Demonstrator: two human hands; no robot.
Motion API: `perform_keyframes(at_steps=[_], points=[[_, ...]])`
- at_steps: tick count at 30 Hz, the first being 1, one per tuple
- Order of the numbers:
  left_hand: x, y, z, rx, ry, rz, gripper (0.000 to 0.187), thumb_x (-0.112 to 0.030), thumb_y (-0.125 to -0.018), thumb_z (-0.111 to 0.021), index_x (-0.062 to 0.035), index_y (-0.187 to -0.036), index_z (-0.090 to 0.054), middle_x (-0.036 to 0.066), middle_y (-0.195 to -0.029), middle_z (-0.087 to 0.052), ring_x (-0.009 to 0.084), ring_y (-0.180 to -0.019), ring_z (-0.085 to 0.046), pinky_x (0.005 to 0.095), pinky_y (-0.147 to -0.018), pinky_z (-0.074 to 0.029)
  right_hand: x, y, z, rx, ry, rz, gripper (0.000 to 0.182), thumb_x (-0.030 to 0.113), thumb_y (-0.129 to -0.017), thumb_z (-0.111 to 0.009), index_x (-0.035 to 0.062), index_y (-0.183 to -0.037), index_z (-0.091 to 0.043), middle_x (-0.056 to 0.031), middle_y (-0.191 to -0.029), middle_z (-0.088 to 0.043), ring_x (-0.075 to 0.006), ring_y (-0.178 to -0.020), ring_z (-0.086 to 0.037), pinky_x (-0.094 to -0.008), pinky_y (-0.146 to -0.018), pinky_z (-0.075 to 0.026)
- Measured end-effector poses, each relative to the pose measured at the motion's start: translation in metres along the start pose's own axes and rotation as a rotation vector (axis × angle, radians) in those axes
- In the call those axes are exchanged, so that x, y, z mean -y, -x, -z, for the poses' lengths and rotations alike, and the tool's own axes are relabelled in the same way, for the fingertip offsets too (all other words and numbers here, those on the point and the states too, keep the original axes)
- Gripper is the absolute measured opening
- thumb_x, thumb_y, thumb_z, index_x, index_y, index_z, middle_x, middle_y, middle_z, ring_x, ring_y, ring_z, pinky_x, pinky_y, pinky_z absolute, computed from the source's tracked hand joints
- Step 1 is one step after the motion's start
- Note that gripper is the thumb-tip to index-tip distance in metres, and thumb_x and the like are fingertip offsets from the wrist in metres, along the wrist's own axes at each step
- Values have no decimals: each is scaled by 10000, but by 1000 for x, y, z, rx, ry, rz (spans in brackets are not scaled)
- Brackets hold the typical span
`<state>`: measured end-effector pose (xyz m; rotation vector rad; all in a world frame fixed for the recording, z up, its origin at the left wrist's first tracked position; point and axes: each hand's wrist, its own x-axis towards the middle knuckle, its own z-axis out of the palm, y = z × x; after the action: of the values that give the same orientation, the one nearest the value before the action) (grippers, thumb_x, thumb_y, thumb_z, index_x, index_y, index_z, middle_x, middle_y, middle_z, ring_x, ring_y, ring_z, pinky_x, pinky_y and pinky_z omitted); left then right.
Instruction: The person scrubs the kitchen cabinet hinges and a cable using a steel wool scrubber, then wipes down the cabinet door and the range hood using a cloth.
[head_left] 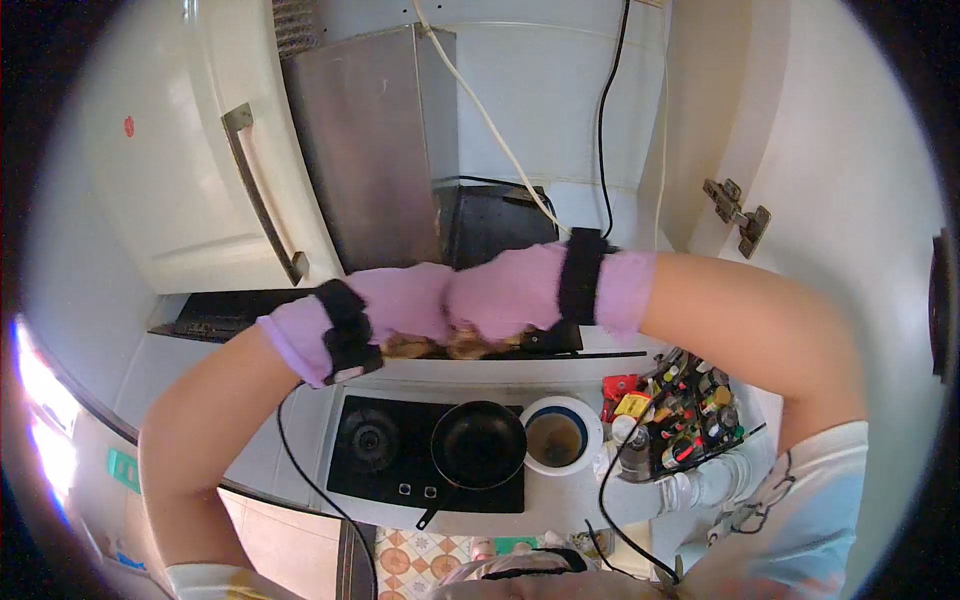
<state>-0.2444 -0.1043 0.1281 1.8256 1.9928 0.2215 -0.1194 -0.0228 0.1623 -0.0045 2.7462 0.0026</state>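
My left hand (405, 302) and my right hand (508, 290) meet in front of the dark range hood (500, 215), at its lower edge. Both wear pink-purple gloves with a black strap round each wrist. Their backs face me, side by side and touching or nearly so. My fingers are hidden behind the backs of the gloves. Brownish patches (470, 346) show just under both hands; I cannot make out what they are or whether either hand grips them.
Below lies a black gas hob (365, 480) with a frying pan (478, 440). Beside it stands a white pot (590, 440) with brown liquid, then crowded bottles (690, 410). A cupboard door (840, 130) hangs open at right; another cupboard (180, 150) is at upper left. Cables dangle nearby.
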Motion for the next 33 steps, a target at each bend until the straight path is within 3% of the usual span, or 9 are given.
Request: perform_keyframes(at_steps=[2, 3, 11, 15, 19, 21, 23, 27, 33], points=[[6, -30, -16, 25, 172, -369, 422, -156, -600, -695, 13, -969, -580, 149, -829, -644, 238, -701, -587, 347, -657, -465, -5, 28, 0, 103, -83, -149, 197, 110, -719, -539, 33, -890, -598, -137, -744, -609, -321, -700, -613, -410, -564, -480], [-5, -34, -18, 30, 171, -372, 422, -156, -600, -695, 13, -969, -580, 149, -829, -644, 238, -701, -587, 347, -657, -465, -16, 23, -13, 15, 124, 46, 192, 231, -738, -602, 57, -802, -650, -114, -834, -647, -313, -681, -622, -464, -564, -490], [-35, -69, -29, 105, 75, -467, 405, -169, -610, -691, 20, -952, -583, 155, -802, -634, 276, -703, -599, 356, -637, -470, -42, 40, -28, 239, 211, -106, 238, 164, -694, -613, -5, -860, -588, -166, -729, -592, -322, -660, -574, -407, -569, -439], [-18, -29, -11, 30, -35, -325, 416, -186, -628, -694, -11, -986, -576, 151, -780, -628, 260, -665, -606, 352, -544, -479, -24, 22, -18, 156, 118, -79, 260, 145, -701, -602, -2, -912, -570, -165, -758, -595, -334, -685, -580, -408, -587, -450], [-10, 17, 7, 30, -27, 165, 396, -165, -656, -661, -38, -1020, -567, 129, -747, -629, 238, -580, -612, 344, -488, -472, -6, -14, -12, -7, 154, 60, 246, 180, -754, -575, 5, -927, -562, -154, -797, -605, -341, -750, -600, -414, -635, -471], [12, 33, 16, 34, -43, 167, 353, -138, -669, -643, -37, -1001, -580, 131, -737, -630, 250, -553, -606, 337, -466, -467, 21, -28, 1, -6, 2, 10, 227, 176, -767, -564, 17, -929, -565, -158, -825, -610, -347, -756, -605, -440, -628, -474], [25, 51, 27, 67, -176, 231, 307, -112, -675, -633, -24, -966, -592, 136, -731, -629, 256, -598, -617, 346, -507, -478, 15, -71, -18, -312, 117, 291, 201, 147, -767, -552, 27, -927, -568, -157, -824, -612, -347, -731, -613, -447, -591, -481], [45, 77, 24, 3, -92, 284, 325, -108, -666, -643, -13, -974, -595, 151, -753, -625, 253, -704, -620, 350, -628, -476, 48, -72, 8, -244, 241, 150, 230, 113, -718, -620, 43, -936, -650, -170, -921, -641, -345, -852, -627, -455, -647, -510], [59, 55, -1, -92, 53, -235, 216, -126, -754, -574, 6, -924, -589, 156, -812, -606, 246, -735, -575, 327, -661, -446, 5, -41, -13, -240, 386, 155, 166, 80, -745, -558, -25, -838, -646, -168, -841, -646, -347, -738, -641, -444, -566, -529]])
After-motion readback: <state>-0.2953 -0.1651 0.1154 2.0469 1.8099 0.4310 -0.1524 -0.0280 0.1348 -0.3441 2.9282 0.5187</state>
